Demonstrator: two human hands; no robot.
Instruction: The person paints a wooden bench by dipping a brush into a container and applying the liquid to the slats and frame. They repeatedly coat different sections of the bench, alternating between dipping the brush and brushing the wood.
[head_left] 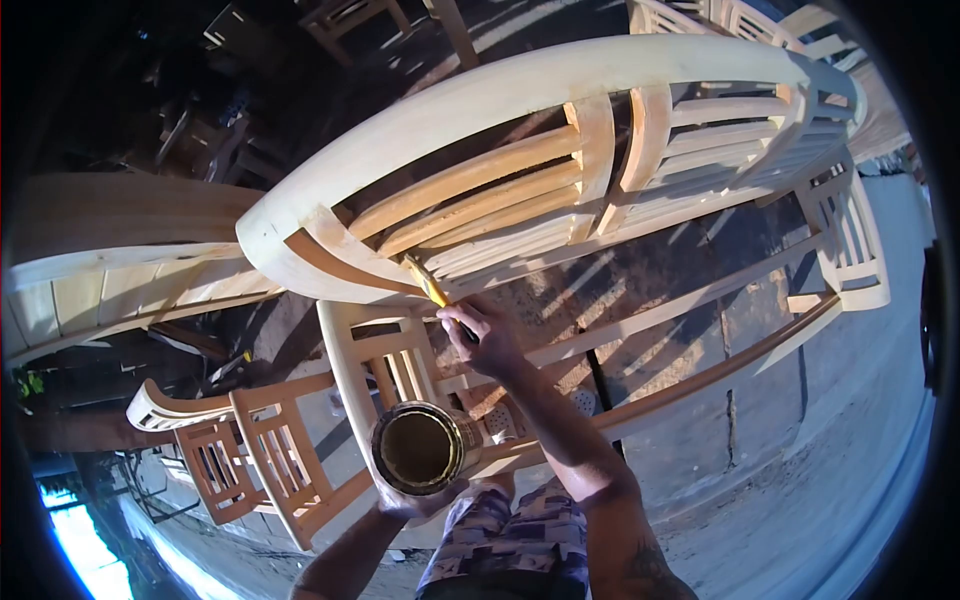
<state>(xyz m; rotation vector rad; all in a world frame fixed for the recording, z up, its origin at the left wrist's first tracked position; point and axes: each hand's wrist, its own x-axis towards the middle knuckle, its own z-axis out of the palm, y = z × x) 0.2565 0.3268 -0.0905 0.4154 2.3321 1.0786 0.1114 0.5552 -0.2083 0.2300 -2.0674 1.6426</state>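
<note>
My right hand [478,338] is closed around the handle of a paintbrush [428,281] with a yellow section. The bristle end meets the lower left part of the slatted backrest of a wooden bench [520,85]. Below and to the left, my left hand [412,500] supports an open round can [418,448] from beneath and the side; most of its fingers are hidden by the can. A brownish liquid seems to fill part of the can. Several backrest slats [480,205] at the left look darker and more orange than the pale top rail.
A smaller wooden frame [270,450] with slatted sides stands at the lower left. Pale planked wood [130,295] extends at the far left. The bench's slatted armrest [850,240] is at the right, with more slatted furniture [740,20] behind. Paving [690,420] lies below.
</note>
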